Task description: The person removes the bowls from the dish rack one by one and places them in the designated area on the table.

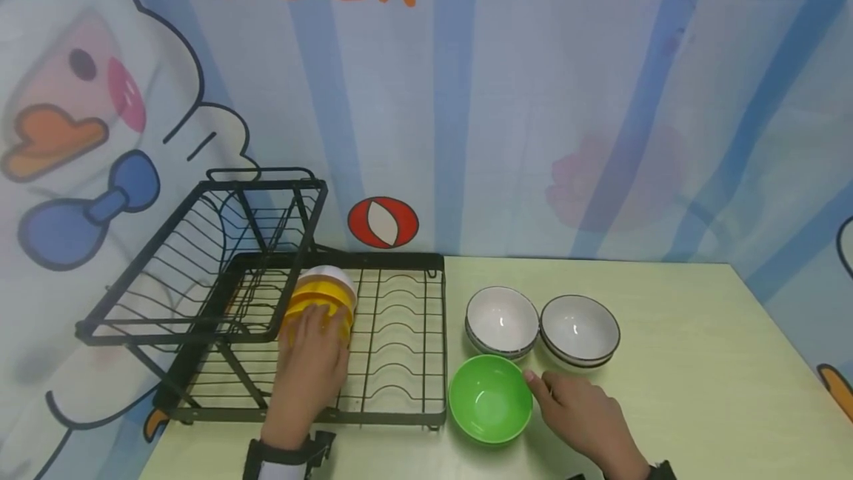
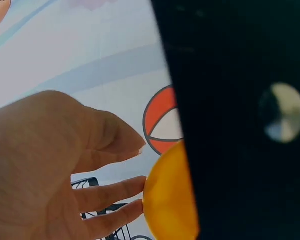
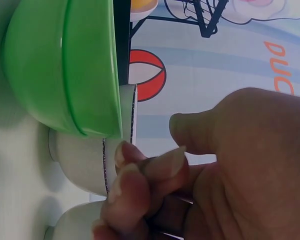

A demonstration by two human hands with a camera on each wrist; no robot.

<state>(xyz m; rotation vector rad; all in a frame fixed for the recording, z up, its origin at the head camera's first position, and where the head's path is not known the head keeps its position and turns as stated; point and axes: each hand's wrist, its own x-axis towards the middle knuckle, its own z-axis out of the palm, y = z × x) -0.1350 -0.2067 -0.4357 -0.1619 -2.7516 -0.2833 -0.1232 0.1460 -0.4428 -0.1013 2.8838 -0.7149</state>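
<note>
My left hand (image 1: 312, 361) reaches into the black wire dish rack (image 1: 400, 416), its extended fingers touching a yellow bowl (image 2: 170, 192). Its thumb stands apart from that bowl in the left wrist view. Behind the yellow bowls, a white bowl (image 1: 331, 272) leans in the same row. On the table, a green bowl (image 1: 489, 400) sits right of the rack, with what looks like another nested under it. Beside its rim is my right hand (image 1: 586, 413), fingers loosely curled and holding nothing; the right wrist view shows its thumb (image 3: 192, 131) off the bowl.
Two stacks of white bowls with dark rims, a left stack (image 1: 502, 321) and a right stack (image 1: 580, 328), stand behind the green bowl. The rack's raised upper tier (image 1: 200, 330) overhangs its left side. A printed curtain (image 1: 513, 95) hangs behind the pale table (image 1: 700, 361).
</note>
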